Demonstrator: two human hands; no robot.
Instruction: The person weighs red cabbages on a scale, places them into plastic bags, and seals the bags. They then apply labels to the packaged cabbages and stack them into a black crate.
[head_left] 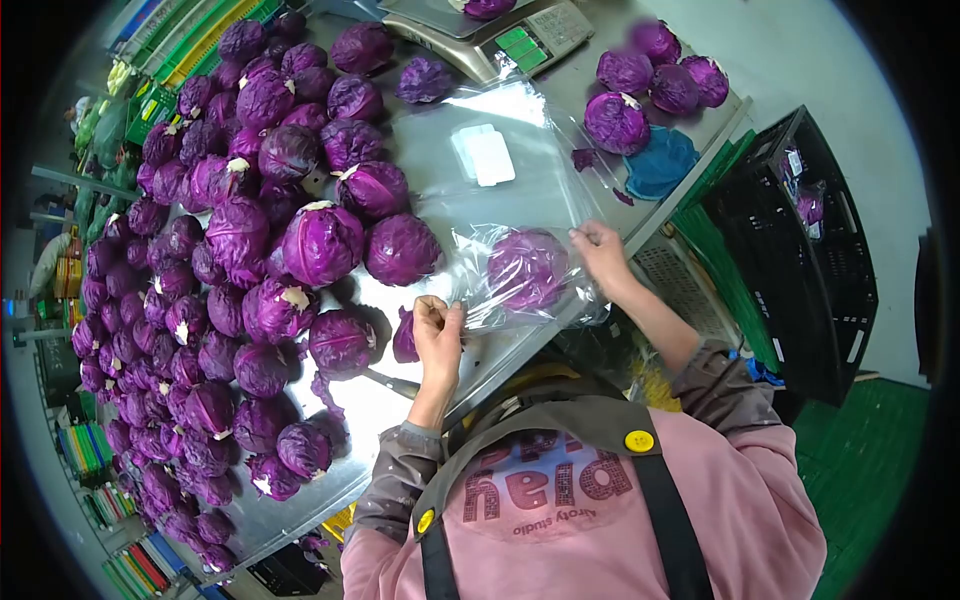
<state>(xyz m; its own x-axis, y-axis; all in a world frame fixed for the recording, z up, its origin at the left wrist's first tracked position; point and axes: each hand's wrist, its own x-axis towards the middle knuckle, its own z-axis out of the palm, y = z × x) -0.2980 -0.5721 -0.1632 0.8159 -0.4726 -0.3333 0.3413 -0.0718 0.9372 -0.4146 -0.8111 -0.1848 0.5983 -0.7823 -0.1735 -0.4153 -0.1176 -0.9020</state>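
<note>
A red cabbage sits inside a clear plastic bag near the table's front edge. My left hand pinches the bag's left side, fingers closed on the film. At the opposite side, my right hand grips the bag between thumb and fingers. Just beyond lies a stack of flat clear bags, with a white label pad on it. Beside my left wrist is a narrow, flat, blade-like tool, partly hidden. A small piece of cabbage shows behind my left hand.
A large heap of red cabbages covers the table's left side. At the back stands a scale. Several cabbages and a blue cloth lie at the right corner. A black crate holding bagged cabbage stands to the right.
</note>
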